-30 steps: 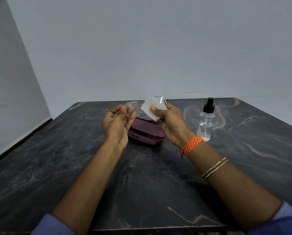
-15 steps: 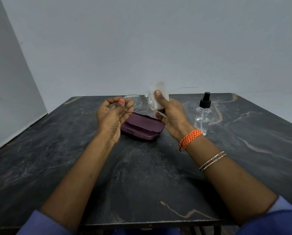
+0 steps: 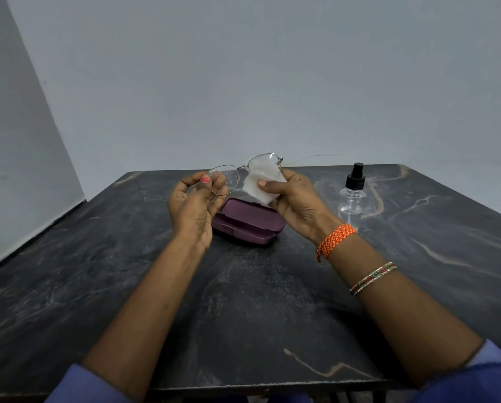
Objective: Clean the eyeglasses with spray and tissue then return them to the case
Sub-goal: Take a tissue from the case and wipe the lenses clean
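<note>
Thin wire-framed eyeglasses [image 3: 245,167] are held in the air above the table. My left hand [image 3: 195,209] pinches the rim of the left lens between thumb and fingers. My right hand [image 3: 294,200] pinches a white tissue [image 3: 261,184] around the lower part of the right lens, thumb on the near side. One temple arm sticks out to the right behind my hand. The purple glasses case [image 3: 246,223] lies shut on the table just below both hands.
A clear spray bottle with a black nozzle [image 3: 352,196] stands upright right of the case. The dark marble table [image 3: 243,301] ends at a near edge by my sleeves. Grey walls stand behind and to the left.
The tissue has shifted on the right lens, from raised over the lens half a second ago to lower on it now. My left hand keeps its pinch on the other lens.
</note>
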